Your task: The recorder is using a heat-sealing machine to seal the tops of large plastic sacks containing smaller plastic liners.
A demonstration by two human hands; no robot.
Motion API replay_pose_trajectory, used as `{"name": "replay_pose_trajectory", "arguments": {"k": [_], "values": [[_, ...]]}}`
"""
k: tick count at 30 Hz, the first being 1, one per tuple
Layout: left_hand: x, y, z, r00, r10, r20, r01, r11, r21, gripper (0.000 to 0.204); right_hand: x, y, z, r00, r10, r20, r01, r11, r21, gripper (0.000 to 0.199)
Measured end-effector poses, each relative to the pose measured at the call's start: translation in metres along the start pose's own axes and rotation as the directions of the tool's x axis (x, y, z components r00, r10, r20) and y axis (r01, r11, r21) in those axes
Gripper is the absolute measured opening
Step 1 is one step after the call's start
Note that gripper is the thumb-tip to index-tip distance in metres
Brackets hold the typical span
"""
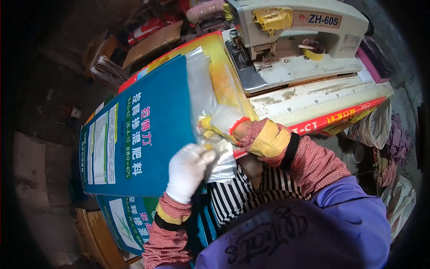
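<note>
My white-gloved left hand (188,170) pinches the clear plastic liner (210,112) sticking out of the blue woven sack (143,134); my right hand (219,123) seems to grip its edge, beside the grey sewing machine (295,36).

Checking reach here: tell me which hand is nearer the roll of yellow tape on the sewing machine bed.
Right. The right hand lies on the clear plastic liner, below and left of the roll of yellow tape. The left hand grips the liner's lower edge, farther down.

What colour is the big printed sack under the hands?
Teal-blue sack, with white and pink print; the head view shows it.
</note>
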State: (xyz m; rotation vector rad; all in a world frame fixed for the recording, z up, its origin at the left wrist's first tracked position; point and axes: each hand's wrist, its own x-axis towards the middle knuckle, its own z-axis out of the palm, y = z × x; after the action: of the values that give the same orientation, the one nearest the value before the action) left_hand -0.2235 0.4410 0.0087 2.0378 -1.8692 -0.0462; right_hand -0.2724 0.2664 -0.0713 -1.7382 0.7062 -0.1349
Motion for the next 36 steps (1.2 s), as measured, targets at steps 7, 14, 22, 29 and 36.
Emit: {"name": "replay_pose_trajectory", "arguments": {"k": [7, 14, 22, 29, 36], "values": [[0.010, -0.042, -0.007, 0.815, -0.577, 0.043, 0.387, 0.488, -0.782, 0.021, -0.046, -0.079, 0.013, 0.982, -0.188, -0.029, 0.176, 0.953, -0.245, 0.051], [-0.039, -0.088, -0.102, 0.769, -0.507, -0.390, -0.187, 0.404, -0.895, 0.012, -0.031, -0.035, -0.012, 0.945, -0.323, 0.055, 0.269, 0.668, -0.694, 0.047], [0.018, -0.040, -0.033, 0.763, -0.584, 0.276, 0.421, 0.126, -0.898, 0.038, -0.038, -0.075, 0.022, 0.914, -0.397, -0.081, 0.308, 0.812, -0.496, 0.030], [0.010, -0.086, -0.050, 0.856, -0.442, -0.267, 0.067, 0.607, -0.792, 0.014, -0.065, -0.075, -0.011, 0.967, -0.254, 0.023, 0.213, 0.758, -0.616, 0.040], [-0.012, -0.050, -0.090, 0.731, -0.611, -0.305, 0.039, 0.483, -0.875, 0.010, -0.075, -0.089, -0.010, 0.572, -0.813, -0.110, 0.422, 0.406, -0.811, 0.015]]}}
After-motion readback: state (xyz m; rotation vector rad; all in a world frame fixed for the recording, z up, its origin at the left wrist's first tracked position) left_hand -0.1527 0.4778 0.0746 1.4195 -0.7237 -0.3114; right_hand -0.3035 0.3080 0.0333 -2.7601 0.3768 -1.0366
